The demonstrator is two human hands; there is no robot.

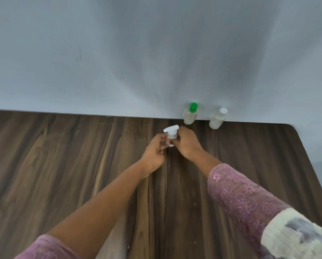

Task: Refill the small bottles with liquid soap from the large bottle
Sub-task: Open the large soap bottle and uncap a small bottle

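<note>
Two hands, left hand (pixel 155 150) and right hand (pixel 187 144), grip a small pump bottle (pixel 171 135) on a dark wooden table (pixel 63 165). Two capped bottles, green-capped bottle (pixel 190 114) and white-capped bottle (pixel 217 118), stand upright against the wall (pixel 119 53).

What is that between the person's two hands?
A small clear bottle with a white pump top, seen in the head view. The right hand grips its body; the left hand pinches it from the other side.
</note>
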